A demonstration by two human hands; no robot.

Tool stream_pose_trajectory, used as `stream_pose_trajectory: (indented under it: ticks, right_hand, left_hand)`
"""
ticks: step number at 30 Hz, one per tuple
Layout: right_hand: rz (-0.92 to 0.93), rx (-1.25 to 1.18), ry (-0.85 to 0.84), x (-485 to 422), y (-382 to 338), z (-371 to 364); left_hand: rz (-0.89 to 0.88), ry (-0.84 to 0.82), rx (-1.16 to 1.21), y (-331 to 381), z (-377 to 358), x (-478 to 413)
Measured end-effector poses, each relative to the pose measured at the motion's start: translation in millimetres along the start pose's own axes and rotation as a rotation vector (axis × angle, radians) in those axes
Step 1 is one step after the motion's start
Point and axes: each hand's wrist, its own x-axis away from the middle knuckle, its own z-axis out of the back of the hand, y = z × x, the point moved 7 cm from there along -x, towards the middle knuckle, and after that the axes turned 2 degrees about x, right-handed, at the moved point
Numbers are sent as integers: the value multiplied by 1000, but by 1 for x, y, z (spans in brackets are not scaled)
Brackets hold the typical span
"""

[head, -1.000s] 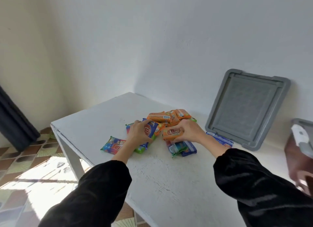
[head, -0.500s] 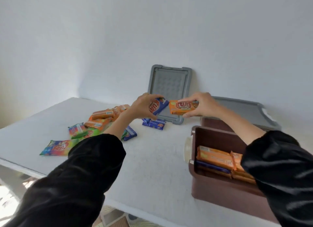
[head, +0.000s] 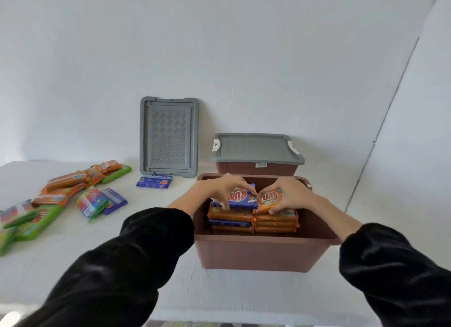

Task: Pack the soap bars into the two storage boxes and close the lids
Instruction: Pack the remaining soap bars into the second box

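1. The far box (head: 256, 169) is lidded; the open box (head: 256, 251) holds two stacks, and its grey lid (head: 169, 136) leans on the wall
2. Loose bars (head: 80, 180) wait on the table (head: 219, 295), well apart to the left
3. Left hand (head: 220, 190) pinches the blue bar (head: 240, 199) and right hand (head: 289, 194) pinches the orange bar (head: 269, 199), both atop the stacks
4. Each bar's long axis runs left-right, label tipped toward us

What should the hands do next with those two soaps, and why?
Probably lower both bars the last bit onto the stacks and let go. The left hand grips a blue soap bar and the right hand an orange soap bar, both inside the open brown box, right over the packed bars. More loose soap waits on the table.
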Motion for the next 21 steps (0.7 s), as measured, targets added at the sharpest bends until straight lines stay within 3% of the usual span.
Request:
stream_pose_trajectory:
  ticks: [6,15,21]
  right_hand:
    - [-37,156,56,4,9,-10]
    - [-58,102,68,6,12,-15]
    - [-26,176,62,3,0,-19]
  left_hand:
    - [7,53,-219,1,-13,-4]
    - [57,-2,-325,8,-32,-4]
    - [-27,165,-500,18,-25,-12]
